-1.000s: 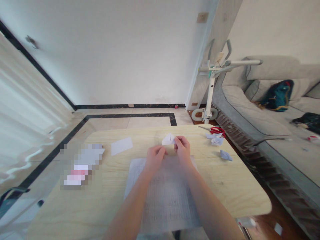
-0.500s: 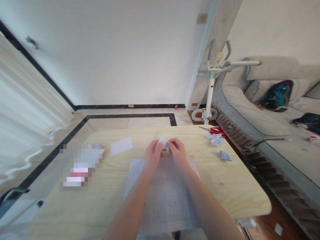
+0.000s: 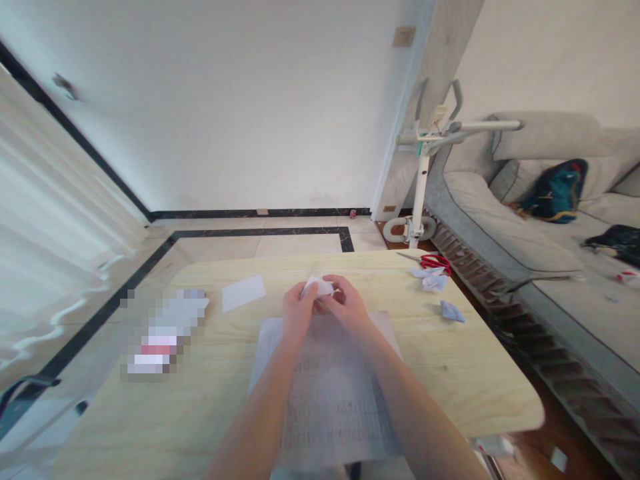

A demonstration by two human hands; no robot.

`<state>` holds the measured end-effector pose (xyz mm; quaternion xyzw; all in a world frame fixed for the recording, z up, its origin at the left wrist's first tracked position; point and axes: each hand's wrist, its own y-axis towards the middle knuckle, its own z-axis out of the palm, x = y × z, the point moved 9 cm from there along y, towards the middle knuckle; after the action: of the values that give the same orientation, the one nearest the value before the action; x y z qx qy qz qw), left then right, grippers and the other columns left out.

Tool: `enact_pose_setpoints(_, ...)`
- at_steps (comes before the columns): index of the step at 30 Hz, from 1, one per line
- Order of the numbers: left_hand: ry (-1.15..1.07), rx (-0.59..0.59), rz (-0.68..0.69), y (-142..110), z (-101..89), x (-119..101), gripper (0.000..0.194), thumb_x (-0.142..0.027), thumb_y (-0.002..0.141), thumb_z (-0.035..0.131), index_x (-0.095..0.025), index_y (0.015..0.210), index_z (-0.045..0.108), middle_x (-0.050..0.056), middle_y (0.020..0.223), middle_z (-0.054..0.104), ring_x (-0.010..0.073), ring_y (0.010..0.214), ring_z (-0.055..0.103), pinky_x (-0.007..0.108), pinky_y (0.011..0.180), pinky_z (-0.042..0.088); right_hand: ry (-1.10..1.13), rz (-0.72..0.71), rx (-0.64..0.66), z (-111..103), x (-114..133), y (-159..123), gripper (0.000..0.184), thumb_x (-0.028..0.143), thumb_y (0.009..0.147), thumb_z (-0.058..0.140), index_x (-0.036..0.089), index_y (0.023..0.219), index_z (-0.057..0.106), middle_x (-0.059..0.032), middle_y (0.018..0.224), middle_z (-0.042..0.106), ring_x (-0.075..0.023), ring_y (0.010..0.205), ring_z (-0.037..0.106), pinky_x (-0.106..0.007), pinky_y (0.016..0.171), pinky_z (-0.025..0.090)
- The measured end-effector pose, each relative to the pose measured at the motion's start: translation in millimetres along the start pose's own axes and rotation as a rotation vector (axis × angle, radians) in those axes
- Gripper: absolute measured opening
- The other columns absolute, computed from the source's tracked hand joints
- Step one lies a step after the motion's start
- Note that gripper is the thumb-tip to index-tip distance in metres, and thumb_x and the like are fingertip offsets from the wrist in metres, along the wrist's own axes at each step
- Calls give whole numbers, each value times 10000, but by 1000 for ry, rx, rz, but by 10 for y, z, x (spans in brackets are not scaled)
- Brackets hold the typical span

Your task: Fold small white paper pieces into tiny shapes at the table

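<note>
Between both hands [image 3: 299, 310] [image 3: 347, 303], folded white paper [image 3: 323, 287]; on the sofa [image 3: 475, 193], a backpack [image 3: 557, 193].

White folded paper [image 3: 320, 287], red-handled scissors [image 3: 434, 263], teal backpack [image 3: 561, 193]

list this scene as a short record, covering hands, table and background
left hand: holds folded white paper
right hand: holds the same paper
beneath forearms: printed sheet
left of hands: flat white sheet
right of hands: red-handled scissors, bluish folded paper
surface: wooden table
background: sofa, backpack
</note>
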<state>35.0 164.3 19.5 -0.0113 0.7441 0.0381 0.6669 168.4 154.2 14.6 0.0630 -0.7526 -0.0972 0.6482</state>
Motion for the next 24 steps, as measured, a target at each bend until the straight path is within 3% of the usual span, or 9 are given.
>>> enact_pose_setpoints(6,-83,-10,-26,-4,3,23,332,-415,750,546,-109,802,665,27,647,619,131,567,542,204,469,397,5,10,59,46,18,-6,430,261,720,623,235,1144,556,-29,933,622,-112,634,541,-248,596,458)
enact_pose_setpoints(24,-76,24,-60,-1,34,52,298,-395,743,536,-118,731,644,-2,586,558,103,504,481,191,419,358,-94,9,17,-3,-2,19,371,272,719,630,227,1087,605,-23,894,639,-113,601,523,-264,601,441)
